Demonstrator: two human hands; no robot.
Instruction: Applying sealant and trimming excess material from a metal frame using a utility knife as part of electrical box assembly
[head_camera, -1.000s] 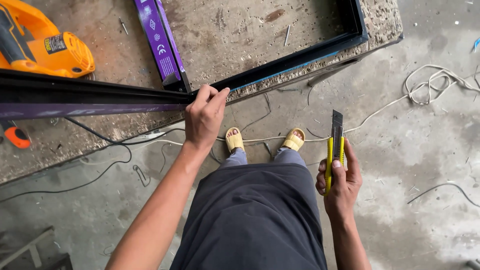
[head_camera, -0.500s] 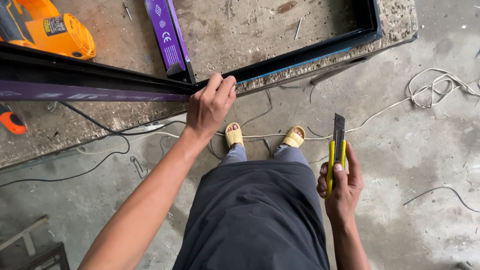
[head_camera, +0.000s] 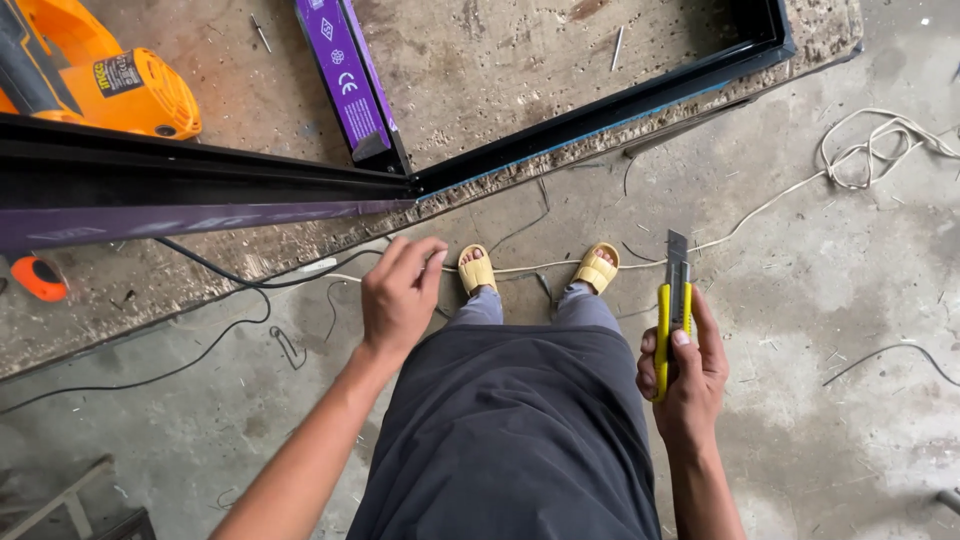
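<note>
Left hand (head_camera: 400, 300) has let go of the black frame (head_camera: 200, 185), open; right hand (head_camera: 688, 365) grips yellow utility knife (head_camera: 672, 310).

yellow utility knife (head_camera: 672, 305), blade out, upright in right hand (head_camera: 690, 370)

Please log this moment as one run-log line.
left hand: empty, below black frame | right hand: holds yellow utility knife, blade out

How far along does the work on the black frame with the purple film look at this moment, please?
Done: the black frame lies joined at its corner on the slab. In hand: the right hand grips a yellow utility knife, blade out; the left hand hangs open, off the frame. Left: purple film covers the profiles.
</note>
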